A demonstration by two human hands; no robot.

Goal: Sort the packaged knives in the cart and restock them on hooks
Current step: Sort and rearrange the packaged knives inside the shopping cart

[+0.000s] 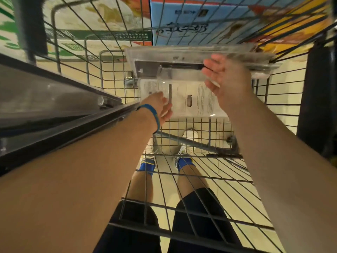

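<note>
Two clear blister packs lie in the wire cart [113, 73]. The far pack [164, 70] shows a dark knife handle and blade through the plastic. The near pack [197, 101] lies with its white printed back card facing up. My right hand [226, 83] is spread with straight fingers over the right part of both packs, touching the far one. My left hand [160, 106], with a blue band on the wrist, rests its fingers on the left edge of the near pack. Neither hand is visibly curled round a pack.
Large printed cartons stand beyond the cart, a blue one [200, 21] and a white and green one [102, 24]. A dark shelf edge [54, 114] runs along the left. Through the cart's mesh floor I see my own legs and shoes [187, 141].
</note>
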